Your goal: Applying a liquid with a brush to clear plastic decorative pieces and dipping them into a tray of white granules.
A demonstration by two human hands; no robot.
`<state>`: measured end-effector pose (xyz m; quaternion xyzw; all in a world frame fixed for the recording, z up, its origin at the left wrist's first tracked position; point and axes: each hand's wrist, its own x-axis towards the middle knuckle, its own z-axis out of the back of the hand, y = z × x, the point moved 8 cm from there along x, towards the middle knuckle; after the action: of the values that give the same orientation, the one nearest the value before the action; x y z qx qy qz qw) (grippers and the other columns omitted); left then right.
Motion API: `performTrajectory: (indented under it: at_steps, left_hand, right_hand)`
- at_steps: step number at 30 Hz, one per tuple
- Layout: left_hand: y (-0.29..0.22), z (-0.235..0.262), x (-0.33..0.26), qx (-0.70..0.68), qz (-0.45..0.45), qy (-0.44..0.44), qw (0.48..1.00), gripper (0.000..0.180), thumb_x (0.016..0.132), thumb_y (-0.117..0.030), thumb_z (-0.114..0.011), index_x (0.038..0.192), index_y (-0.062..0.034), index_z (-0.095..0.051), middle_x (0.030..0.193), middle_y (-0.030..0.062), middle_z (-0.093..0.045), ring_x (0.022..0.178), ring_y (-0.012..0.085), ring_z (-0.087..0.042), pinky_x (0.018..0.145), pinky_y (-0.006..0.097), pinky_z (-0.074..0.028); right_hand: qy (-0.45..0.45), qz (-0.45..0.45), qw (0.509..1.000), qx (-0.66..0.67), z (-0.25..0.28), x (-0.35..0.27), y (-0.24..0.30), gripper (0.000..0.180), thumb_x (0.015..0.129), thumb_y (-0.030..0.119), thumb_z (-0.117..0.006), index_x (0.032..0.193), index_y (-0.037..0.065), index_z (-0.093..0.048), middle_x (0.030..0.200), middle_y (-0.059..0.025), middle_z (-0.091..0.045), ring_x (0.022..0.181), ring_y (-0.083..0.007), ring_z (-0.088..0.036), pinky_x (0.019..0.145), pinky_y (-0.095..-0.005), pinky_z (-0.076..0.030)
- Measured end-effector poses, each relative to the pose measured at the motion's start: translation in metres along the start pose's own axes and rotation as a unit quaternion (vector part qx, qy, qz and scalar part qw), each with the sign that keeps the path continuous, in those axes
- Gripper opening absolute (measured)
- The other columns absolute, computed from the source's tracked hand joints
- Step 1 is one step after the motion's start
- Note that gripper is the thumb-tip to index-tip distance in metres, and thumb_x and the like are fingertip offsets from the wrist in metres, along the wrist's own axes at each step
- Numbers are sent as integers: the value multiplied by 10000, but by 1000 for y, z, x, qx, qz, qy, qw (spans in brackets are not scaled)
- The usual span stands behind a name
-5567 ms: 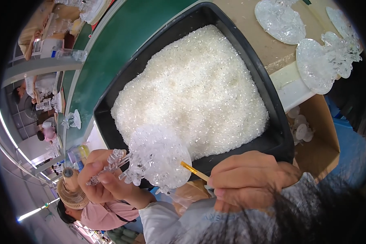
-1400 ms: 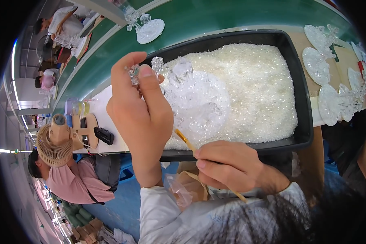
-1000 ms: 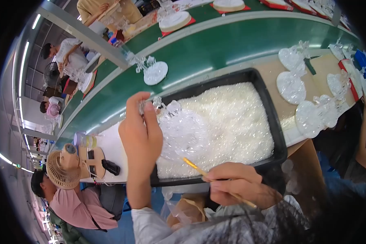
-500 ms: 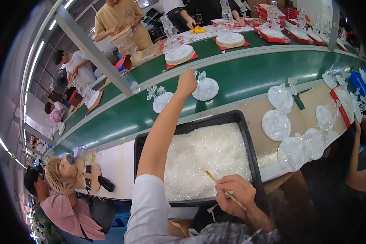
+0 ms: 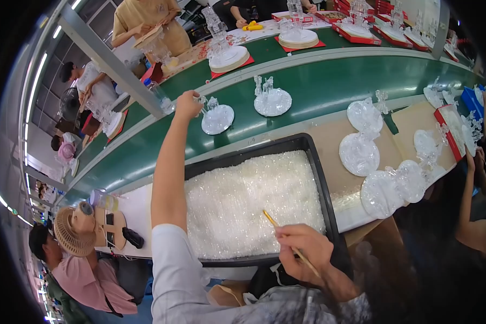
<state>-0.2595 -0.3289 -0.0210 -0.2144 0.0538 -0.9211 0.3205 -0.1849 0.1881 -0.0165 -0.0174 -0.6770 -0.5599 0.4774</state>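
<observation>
My left hand [image 5: 188,104] reaches out over the green conveyor belt. Its fingers are closed at a small clear figure on the left edge of a white glittery disc [image 5: 217,120]; they partly hide that figure. To its right, a second such disc [image 5: 272,102] carries small clear figures and stands untouched on the belt. In my right hand [image 5: 306,251] is a thin paintbrush [image 5: 270,217] with a gold-coloured tip end, gripped like a pen. It points over a black tray [image 5: 323,183] filled with sparkling white granules [image 5: 254,200].
More glittery discs [image 5: 359,154] lie on cardboard at the right. A beige fan [image 5: 74,232] stands left of the tray. Across the belt [image 5: 318,81], tall clear models [image 5: 228,56] sit on white bases, several in red boxes [image 5: 356,36]. Other people work around the line.
My left hand has moved left from the right disc's figures to the left disc. The right hand still holds the brush over the granules. The whole view has shifted slightly.
</observation>
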Motion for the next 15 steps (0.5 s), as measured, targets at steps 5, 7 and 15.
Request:
performTrajectory:
  at_steps: [5,7,15]
  left_hand:
    - [-18,65,-24,-2,-45,-149,988,224,793,-120,-649,1001,-65,-711,865,219,-695,864,395,-677,806,453,-538]
    - [-40,116,-50,-2,-84,-199,976,189,844,-121,-628,1016,-72,-688,856,215,-695,844,392,-676,768,461,-531]
    - [-113,209,-218,32,-89,-124,988,139,878,-74,-626,1015,-60,-640,746,205,-659,722,397,-656,645,462,-499]
  right_hand:
    - [63,-45,996,-34,3,12,10,253,766,-43,-617,1015,-20,-654,1092,-221,-651,932,-319,-689,824,-353,-556]
    - [78,-49,994,-55,12,15,13,239,773,-43,-603,1005,-24,-656,1089,-218,-649,907,-320,-688,808,-347,-556]
    - [188,-36,964,-183,9,24,6,231,753,-101,-586,964,-20,-633,950,-158,-617,863,-314,-637,738,-383,-525]
